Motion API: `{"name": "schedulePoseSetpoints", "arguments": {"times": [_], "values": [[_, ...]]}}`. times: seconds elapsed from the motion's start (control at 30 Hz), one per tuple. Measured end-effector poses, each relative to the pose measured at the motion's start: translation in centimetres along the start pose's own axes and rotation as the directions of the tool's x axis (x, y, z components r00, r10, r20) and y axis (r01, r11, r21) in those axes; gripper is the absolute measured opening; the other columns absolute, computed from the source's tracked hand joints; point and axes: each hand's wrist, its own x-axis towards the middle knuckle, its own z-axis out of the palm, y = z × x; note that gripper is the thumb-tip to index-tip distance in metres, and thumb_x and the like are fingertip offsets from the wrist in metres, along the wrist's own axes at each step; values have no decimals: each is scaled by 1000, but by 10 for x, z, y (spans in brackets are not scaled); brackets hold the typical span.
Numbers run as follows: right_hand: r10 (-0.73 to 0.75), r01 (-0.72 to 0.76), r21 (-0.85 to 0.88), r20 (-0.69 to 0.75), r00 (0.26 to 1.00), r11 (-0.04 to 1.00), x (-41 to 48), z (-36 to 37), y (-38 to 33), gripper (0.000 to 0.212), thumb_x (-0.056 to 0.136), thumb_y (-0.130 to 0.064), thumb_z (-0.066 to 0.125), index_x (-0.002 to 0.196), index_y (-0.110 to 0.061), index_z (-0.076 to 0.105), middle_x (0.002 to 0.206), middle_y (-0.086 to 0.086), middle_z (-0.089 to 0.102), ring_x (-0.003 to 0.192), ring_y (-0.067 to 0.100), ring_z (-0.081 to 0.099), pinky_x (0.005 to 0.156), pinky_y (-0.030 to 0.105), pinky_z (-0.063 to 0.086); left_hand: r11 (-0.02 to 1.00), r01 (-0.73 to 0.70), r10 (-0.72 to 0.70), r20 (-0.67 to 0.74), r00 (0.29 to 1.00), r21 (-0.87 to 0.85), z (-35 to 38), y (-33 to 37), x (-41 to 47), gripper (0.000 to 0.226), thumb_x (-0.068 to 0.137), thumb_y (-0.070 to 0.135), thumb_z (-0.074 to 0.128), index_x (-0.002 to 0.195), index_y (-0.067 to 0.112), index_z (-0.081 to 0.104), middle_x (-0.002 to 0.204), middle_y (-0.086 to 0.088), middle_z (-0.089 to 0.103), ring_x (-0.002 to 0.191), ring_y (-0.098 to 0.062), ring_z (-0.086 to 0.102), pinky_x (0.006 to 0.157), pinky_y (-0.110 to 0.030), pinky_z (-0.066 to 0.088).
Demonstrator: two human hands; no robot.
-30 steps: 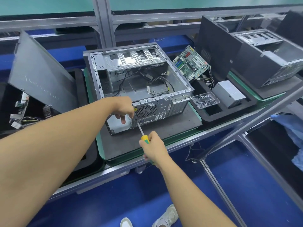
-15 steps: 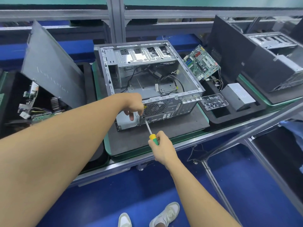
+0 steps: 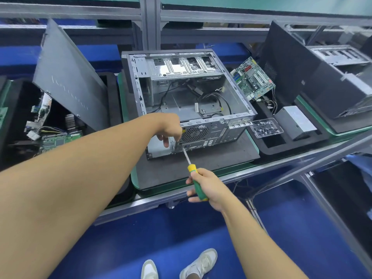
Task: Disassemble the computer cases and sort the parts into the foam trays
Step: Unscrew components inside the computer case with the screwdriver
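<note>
The open computer case (image 3: pixel 191 101) lies on a dark foam mat (image 3: pixel 221 158) in the middle of the desk (image 3: pixel 267 170), with its rear panel and fan grille turned toward the person. The left hand (image 3: pixel 170 129) sits at the near left corner of that panel, knuckles up and fingers curled down against the metal. The right hand (image 3: pixel 209 188) is in front of the case, out past the desk's edge. It is wrapped firmly round the green-and-yellow handle of a screwdriver (image 3: pixel 192 169), whose shaft slants up and left until the tip meets the rear panel just under the left fingers.

Those fingers cover the tip's contact point, so I cannot tell whether the left hand pinches anything or only steadies the case. The left forearm hides the mat's near left part.

A grey side panel (image 3: pixel 68 77) leans over the left foam tray (image 3: pixel 12 121), and the boards and cables in that tray show only in part. The right foam tray (image 3: pixel 281 146) holds a propped motherboard (image 3: pixel 253 77), a clear box of screws (image 3: pixel 265 127) and a grey power supply (image 3: pixel 298 121). A second case (image 3: pixel 332 77) is cut off at the right edge
</note>
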Motion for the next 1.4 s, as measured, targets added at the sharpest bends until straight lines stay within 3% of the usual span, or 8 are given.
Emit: {"name": "schedulePoseSetpoints", "arguments": {"times": [0.2,0.33,0.6,0.87,0.97,1.17,1.33,1.4], "values": [[-534,20,-891,-254,807,454,-4,25,18,19,104,-39,45,103,-20,43,90,-3,47,66,22,50,51,32,32,1000,-1,1,-1,1000,-4,0,1,-1,9,83,10,59,86,2,56,89,-13,56,63,-24,74,55,-27,49],[24,-25,-10,-126,992,1000,1,10,2,30,98,-36,55,101,-8,63,88,9,68,58,17,54,51,29,43,1000,0,0,-3,1000,-2,0,1,-3,8,83,10,59,86,3,55,86,-13,54,63,-24,74,54,-26,48],[35,-181,582,253,967,793,-4,6,20,19,98,-31,57,94,-14,63,78,3,57,50,10,41,35,19,31,1000,4,-4,-11,1000,-4,1,1,-4,7,83,10,59,85,4,55,86,-12,53,67,-25,75,57,-28,48],[-559,-50,-864,-367,744,501,-20,44,24,23,104,-43,43,93,-23,39,75,-7,51,61,20,45,46,29,23,1000,-3,2,-7,1000,-15,0,3,-4,7,83,8,60,83,3,56,84,-11,54,60,-24,73,51,-24,47],[-242,195,-160,-367,898,968,-13,33,20,22,98,-37,56,92,-16,60,77,2,62,53,14,43,44,25,27,1000,-3,3,-5,1000,-22,0,2,-6,7,82,9,60,84,3,58,85,-10,58,60,-22,73,50,-24,47],[31,-228,765,264,964,602,-10,17,20,29,92,-25,55,106,-3,68,71,2,52,55,12,36,36,21,30,999,-7,7,-11,1000,-38,0,2,-6,8,83,9,60,86,2,58,104,-16,59,58,-23,72,51,-24,47],[-203,188,-82,-282,938,979,-17,25,17,30,103,-34,49,100,-9,66,64,-3,50,62,21,54,60,40,59,1000,-7,7,-13,1000,-26,-1,2,-7,5,84,9,59,84,3,58,92,-7,57,57,-21,71,48,-23,46],[-512,104,-763,-319,798,638,-21,29,19,24,103,-38,45,104,-19,60,70,-6,54,67,24,55,59,36,48,1000,-4,4,-9,1000,-31,0,2,-8,5,84,8,59,83,4,58,92,-6,57,56,-20,70,47,-23,46]]}}
